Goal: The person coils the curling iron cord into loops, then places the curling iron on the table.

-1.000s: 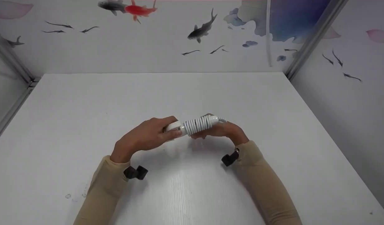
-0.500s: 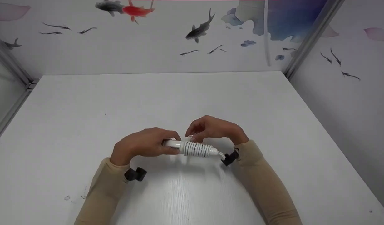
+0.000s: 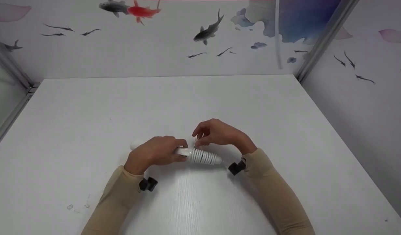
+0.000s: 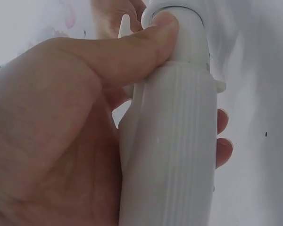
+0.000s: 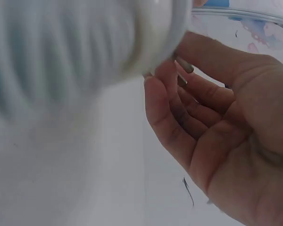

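A white curling iron (image 3: 183, 151) lies crosswise in front of me, its rounded far end showing to the left. My left hand (image 3: 159, 150) grips it around the middle, with the thumb (image 4: 132, 54) pressed along its ribbed body in the left wrist view. White cord (image 3: 203, 156) is wound in several coils round its right-hand part. Just above the coils, my right hand (image 3: 220, 132) pinches the cord's plug, whose metal prongs (image 5: 184, 65) stick out between the fingers in the right wrist view. The rest of the plug is mostly hidden by the fingers.
A white table (image 3: 200, 101) lies under both arms, meeting a wall (image 3: 138, 55) painted with fish at the back. Metal frame posts stand at the rear corners. Black wrist cameras (image 3: 237, 167) hang inside both sleeves.
The right hand has come out from under the coils and now pinches the plug above them. The curling iron has come down toward me, its right end tilting nearer, and its left end shows.
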The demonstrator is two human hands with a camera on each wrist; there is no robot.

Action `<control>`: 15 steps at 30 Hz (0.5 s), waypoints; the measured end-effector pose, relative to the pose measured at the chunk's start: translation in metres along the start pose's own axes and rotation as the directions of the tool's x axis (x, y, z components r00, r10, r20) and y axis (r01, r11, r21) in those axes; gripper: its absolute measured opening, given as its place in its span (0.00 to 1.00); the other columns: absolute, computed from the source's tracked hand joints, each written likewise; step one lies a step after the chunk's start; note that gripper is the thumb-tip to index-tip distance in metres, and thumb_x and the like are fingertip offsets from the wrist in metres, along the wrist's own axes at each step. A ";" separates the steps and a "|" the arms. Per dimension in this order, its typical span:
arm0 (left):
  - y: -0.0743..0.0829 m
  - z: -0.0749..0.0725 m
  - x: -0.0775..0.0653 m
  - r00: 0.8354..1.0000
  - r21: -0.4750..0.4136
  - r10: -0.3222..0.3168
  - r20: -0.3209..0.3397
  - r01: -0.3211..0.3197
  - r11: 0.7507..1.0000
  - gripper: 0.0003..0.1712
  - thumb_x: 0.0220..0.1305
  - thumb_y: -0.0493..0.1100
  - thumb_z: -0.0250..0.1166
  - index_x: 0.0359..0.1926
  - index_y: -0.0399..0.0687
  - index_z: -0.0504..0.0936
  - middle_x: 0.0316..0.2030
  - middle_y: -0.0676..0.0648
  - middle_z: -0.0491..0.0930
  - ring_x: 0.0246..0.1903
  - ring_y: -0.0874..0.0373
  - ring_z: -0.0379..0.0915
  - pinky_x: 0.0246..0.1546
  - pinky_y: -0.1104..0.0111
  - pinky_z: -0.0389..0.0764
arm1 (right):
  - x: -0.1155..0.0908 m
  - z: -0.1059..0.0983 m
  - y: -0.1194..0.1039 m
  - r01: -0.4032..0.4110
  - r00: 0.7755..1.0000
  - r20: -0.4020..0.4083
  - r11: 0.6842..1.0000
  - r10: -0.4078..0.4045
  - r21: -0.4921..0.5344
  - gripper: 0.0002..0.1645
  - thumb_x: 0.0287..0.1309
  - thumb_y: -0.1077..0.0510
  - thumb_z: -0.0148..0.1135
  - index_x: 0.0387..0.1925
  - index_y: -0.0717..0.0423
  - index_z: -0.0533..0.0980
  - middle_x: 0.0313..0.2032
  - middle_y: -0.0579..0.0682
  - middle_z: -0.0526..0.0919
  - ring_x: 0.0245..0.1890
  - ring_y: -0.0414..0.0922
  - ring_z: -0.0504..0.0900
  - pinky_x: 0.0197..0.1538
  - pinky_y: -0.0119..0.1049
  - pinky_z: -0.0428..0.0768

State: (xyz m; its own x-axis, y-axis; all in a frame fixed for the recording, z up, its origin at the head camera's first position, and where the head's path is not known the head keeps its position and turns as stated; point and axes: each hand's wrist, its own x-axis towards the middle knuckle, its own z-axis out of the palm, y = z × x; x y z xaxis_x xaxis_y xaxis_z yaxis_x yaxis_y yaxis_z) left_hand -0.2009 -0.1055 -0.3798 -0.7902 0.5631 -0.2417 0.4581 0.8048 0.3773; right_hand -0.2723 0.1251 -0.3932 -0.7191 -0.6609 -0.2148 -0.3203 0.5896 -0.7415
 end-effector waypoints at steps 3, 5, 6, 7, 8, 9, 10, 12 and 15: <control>-0.001 0.002 0.002 0.999 -0.007 -0.035 -0.015 0.035 0.999 0.19 0.68 0.53 0.65 0.57 0.55 0.79 0.39 0.49 0.80 0.37 0.56 0.73 0.43 0.59 0.76 | 0.000 0.001 -0.003 -0.002 0.999 -0.042 1.000 0.001 -0.004 0.20 0.59 0.57 0.72 0.51 0.57 0.81 0.41 0.50 0.86 0.37 0.42 0.82 0.43 0.34 0.81; -0.002 0.003 0.004 0.998 -0.016 -0.049 -0.028 0.049 0.999 0.20 0.69 0.54 0.64 0.58 0.54 0.78 0.40 0.48 0.81 0.38 0.55 0.73 0.44 0.58 0.76 | 0.000 0.002 -0.004 -0.008 0.997 -0.076 1.000 0.007 -0.007 0.20 0.59 0.57 0.72 0.53 0.57 0.80 0.43 0.50 0.85 0.40 0.42 0.82 0.45 0.35 0.81; -0.002 0.004 0.005 0.998 -0.022 -0.056 -0.037 0.055 0.998 0.21 0.69 0.54 0.64 0.58 0.53 0.78 0.41 0.48 0.81 0.39 0.55 0.73 0.45 0.58 0.76 | 0.001 0.003 -0.004 -0.015 0.995 -0.098 1.000 0.014 -0.010 0.21 0.59 0.57 0.72 0.53 0.57 0.80 0.43 0.50 0.85 0.41 0.43 0.82 0.46 0.35 0.81; -0.003 0.005 0.006 0.997 -0.029 -0.064 -0.045 0.062 0.998 0.22 0.69 0.54 0.63 0.59 0.53 0.78 0.43 0.47 0.81 0.40 0.55 0.74 0.46 0.57 0.77 | 0.001 0.003 -0.005 -0.024 0.992 -0.123 1.000 0.022 -0.015 0.21 0.59 0.57 0.72 0.53 0.57 0.80 0.44 0.50 0.85 0.42 0.44 0.81 0.47 0.36 0.80; -0.003 0.006 0.008 0.996 -0.039 -0.072 -0.053 0.070 0.997 0.23 0.70 0.55 0.63 0.60 0.52 0.78 0.44 0.46 0.80 0.41 0.54 0.74 0.46 0.57 0.77 | 0.002 0.004 -0.005 -0.034 0.988 -0.151 0.999 0.030 -0.021 0.21 0.59 0.56 0.72 0.53 0.56 0.80 0.44 0.50 0.85 0.42 0.44 0.81 0.47 0.37 0.80; -0.003 0.007 0.009 0.995 -0.051 -0.081 -0.064 0.077 0.996 0.23 0.70 0.56 0.62 0.60 0.51 0.78 0.46 0.45 0.80 0.41 0.53 0.74 0.47 0.56 0.77 | 0.004 0.005 -0.005 -0.042 0.983 -0.181 0.999 0.037 -0.026 0.22 0.59 0.55 0.72 0.54 0.56 0.80 0.44 0.50 0.85 0.42 0.45 0.81 0.47 0.37 0.80; -0.004 0.008 0.011 0.993 -0.066 -0.090 -0.076 0.085 0.994 0.23 0.70 0.56 0.62 0.60 0.51 0.78 0.47 0.44 0.79 0.41 0.53 0.74 0.47 0.56 0.77 | 0.005 0.007 -0.005 -0.054 0.976 -0.213 0.998 0.047 -0.027 0.22 0.59 0.55 0.72 0.53 0.56 0.80 0.44 0.50 0.84 0.42 0.45 0.81 0.47 0.37 0.79; -0.005 0.010 0.014 0.989 -0.097 -0.103 -0.107 0.093 0.991 0.23 0.70 0.56 0.62 0.59 0.49 0.79 0.47 0.42 0.76 0.40 0.53 0.73 0.46 0.57 0.77 | 0.007 0.009 -0.004 -0.069 0.959 -0.276 0.997 0.063 -0.015 0.21 0.59 0.54 0.72 0.53 0.56 0.81 0.43 0.50 0.84 0.41 0.46 0.81 0.46 0.37 0.79; -0.009 0.013 0.017 0.984 -0.133 -0.110 -0.138 0.092 0.987 0.23 0.70 0.55 0.62 0.58 0.47 0.80 0.45 0.41 0.73 0.38 0.53 0.70 0.43 0.58 0.75 | 0.012 0.014 -0.001 -0.083 0.935 -0.344 0.996 0.085 0.020 0.21 0.59 0.53 0.72 0.51 0.57 0.81 0.43 0.51 0.85 0.42 0.45 0.81 0.45 0.36 0.79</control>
State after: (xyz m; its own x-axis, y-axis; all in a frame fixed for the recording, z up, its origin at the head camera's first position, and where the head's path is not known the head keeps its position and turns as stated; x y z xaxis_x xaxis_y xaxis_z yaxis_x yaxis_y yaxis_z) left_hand -0.2133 -0.1003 -0.3987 -0.8844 0.4398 -0.1561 0.3255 0.8210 0.4691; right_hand -0.2716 0.1101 -0.4036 -0.9119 -0.4079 -0.0453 -0.2468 0.6333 -0.7335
